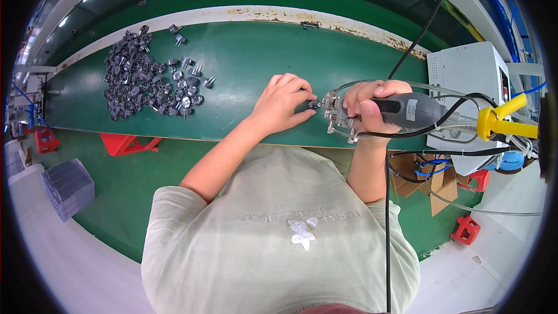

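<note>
On the green bench, my left hand (283, 103) pinches a small dark knob-like part (314, 104) between thumb and fingers. My right hand (372, 100) is wrapped around a grey handheld power screwdriver (414, 110) lying sideways, its body pointing right. The tool's metal head (338, 111), with clear tubes and small fittings, faces the part and stands very close to it. Whether the two touch I cannot make out. A big pile of similar dark parts with metal shafts (136, 75) lies at the left of the bench.
A white control box (469, 72) stands at the bench's right end, with cables and a yellow fitting (503, 119) near it. A black cable (427, 23) hangs down to the tool. Red stools (125, 143), a grey crate (68, 188) and an open cardboard box (444, 195) are below.
</note>
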Tool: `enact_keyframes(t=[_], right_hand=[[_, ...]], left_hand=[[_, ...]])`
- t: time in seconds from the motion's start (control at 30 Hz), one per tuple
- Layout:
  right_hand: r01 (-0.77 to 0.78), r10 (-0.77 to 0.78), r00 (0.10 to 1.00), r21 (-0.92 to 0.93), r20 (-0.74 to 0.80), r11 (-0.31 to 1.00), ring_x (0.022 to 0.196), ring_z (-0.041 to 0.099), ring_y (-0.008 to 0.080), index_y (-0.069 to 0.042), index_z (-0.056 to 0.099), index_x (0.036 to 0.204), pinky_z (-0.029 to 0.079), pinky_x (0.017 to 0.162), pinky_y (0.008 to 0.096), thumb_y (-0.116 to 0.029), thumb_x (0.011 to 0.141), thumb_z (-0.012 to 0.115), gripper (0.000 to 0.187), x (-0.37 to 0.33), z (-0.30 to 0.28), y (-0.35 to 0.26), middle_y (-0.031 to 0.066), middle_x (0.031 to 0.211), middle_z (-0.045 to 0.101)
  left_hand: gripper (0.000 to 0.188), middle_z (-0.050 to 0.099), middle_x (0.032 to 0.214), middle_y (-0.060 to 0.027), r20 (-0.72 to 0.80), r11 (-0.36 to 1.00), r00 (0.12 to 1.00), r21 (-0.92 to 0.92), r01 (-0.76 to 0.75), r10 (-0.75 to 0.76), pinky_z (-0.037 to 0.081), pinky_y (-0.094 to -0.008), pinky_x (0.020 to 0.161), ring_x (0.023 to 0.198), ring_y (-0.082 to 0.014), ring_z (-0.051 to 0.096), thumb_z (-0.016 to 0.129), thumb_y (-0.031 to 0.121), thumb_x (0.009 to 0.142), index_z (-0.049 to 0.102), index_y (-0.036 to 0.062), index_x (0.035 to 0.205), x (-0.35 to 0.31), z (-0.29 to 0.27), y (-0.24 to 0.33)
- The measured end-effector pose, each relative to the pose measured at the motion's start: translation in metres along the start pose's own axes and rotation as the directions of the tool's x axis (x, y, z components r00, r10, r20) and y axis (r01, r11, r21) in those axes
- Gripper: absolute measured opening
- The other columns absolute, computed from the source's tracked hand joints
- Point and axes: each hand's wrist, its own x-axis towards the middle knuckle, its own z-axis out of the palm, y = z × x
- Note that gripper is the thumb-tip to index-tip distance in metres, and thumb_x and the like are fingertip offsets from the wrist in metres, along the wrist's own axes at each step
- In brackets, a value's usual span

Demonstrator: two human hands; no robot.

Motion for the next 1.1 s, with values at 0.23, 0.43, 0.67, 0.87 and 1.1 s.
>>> enact_keyframes(t=[0.23, 0.43, 0.67, 0.87, 1.1], right_hand=[[0.001, 0.001, 0.999, -0.03, 0.051, 1.0, 0.051, 0.051, 0.0166, -0.007, 0.049, 0.104, 0.048, 0.051, 0.0349, -0.004, 0.086, 0.071, 0.029, 0.0024, -0.0002, -0.0019, 0.0072, 0.066, 0.054], [0.005, -0.005, 1.0, 0.047, -0.002, 0.999, 0.056, 0.057, 0.0153, -0.004, 0.047, 0.1, 0.051, 0.055, 0.0301, 0.004, 0.078, 0.077, 0.037, 0.0002, -0.0004, 0.0023, 0.0082, 0.068, 0.059], [0.015, -0.008, 0.996, -0.074, 0.086, 0.997, 0.051, 0.05, 0.0167, -0.006, 0.049, 0.104, 0.048, 0.051, 0.0349, -0.004, 0.086, 0.071, 0.029, 0.0033, 0.001, -0.0016, 0.0075, 0.067, 0.054], [-0.004, 0.003, 0.995, 0.006, 0.096, 1.0, 0.051, 0.05, 0.0176, -0.006, 0.049, 0.105, 0.047, 0.051, 0.0359, -0.006, 0.087, 0.07, 0.028, 0.0049, 0.0002, -0.0044, 0.0086, 0.067, 0.053], [0.029, -0.034, 0.998, 0.091, 0.049, 0.995, 0.052, 0.056, 0.0155, -0.002, 0.049, 0.101, 0.05, 0.05, 0.0297, 0.008, 0.079, 0.074, 0.035, 0.0039, -0.0006, 0.0031, 0.008, 0.066, 0.057]], left_hand=[[0.027, 0.061, 0.104, 0.0006, 0.003, 1.0, 1.0, 0.007, -0.001, 0.001, 0.038, -0.0377, 0.093, 0.105, -0.0222, 0.054, 0.079, 0.021, 0.074, 0.071, 0.0137, 0.098, 0.0002, 0.0003, -0.0006], [0.026, 0.061, 0.103, 0.0007, -0.004, 1.0, 1.0, 0.003, -0.006, 0.006, 0.038, -0.0379, 0.094, 0.105, -0.0221, 0.054, 0.079, 0.022, 0.074, 0.071, 0.0138, 0.098, -0.0001, 0.0006, -0.0011], [0.026, 0.061, 0.103, 0.0011, 0.007, 1.0, 1.0, 0.009, -0.004, 0.004, 0.038, -0.0378, 0.094, 0.106, -0.0219, 0.054, 0.079, 0.022, 0.075, 0.072, 0.0144, 0.099, -0.0011, 0.0016, -0.003], [0.026, 0.061, 0.103, 0.0012, 0.003, 1.0, 1.0, 0.001, -0.009, 0.009, 0.039, -0.0375, 0.094, 0.106, -0.0218, 0.054, 0.079, 0.021, 0.075, 0.072, 0.0143, 0.098, -0.0007, 0.001, -0.0028], [0.026, 0.061, 0.104, 0.001, -0.002, 1.0, 1.0, 0.009, -0.006, 0.006, 0.039, -0.0373, 0.093, 0.106, -0.0221, 0.054, 0.079, 0.022, 0.075, 0.073, 0.0146, 0.099, -0.0014, 0.0011, -0.003]])
